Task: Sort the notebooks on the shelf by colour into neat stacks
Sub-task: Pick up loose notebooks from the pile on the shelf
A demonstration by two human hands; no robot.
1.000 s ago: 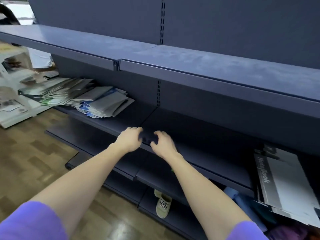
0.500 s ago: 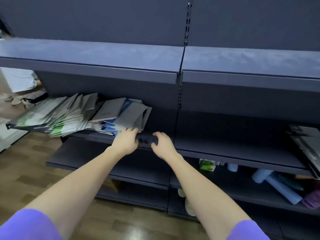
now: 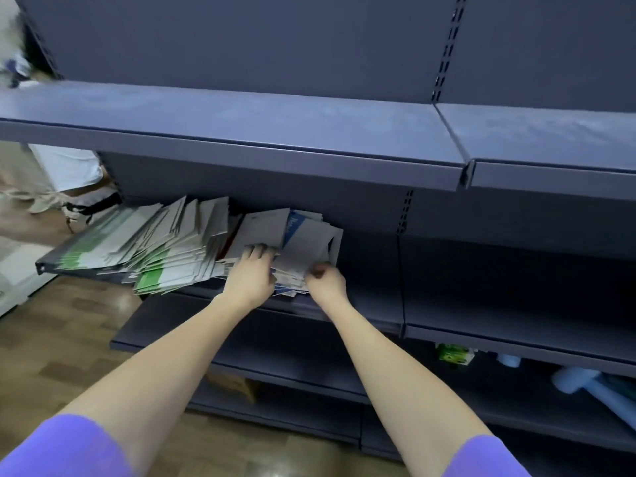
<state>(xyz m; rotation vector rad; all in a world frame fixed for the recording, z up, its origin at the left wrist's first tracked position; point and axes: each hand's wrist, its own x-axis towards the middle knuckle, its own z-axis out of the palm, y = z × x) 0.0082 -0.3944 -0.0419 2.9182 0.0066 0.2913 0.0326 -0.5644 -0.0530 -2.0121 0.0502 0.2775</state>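
We had only just begun. The notebooks (image 3: 192, 246) lay in a messy pile at about nine o'clock on the shelf (image 3: 447, 318), green, blue and grey ones all mixed up, some hanging over the edge. Our left hand (image 3: 253, 275) lay on the blue and grey ones, fingers bent over them. Our right hand (image 3: 325, 280) pinched their near edge. We saw no neat stacks yet, so nearly all the sorting was left.
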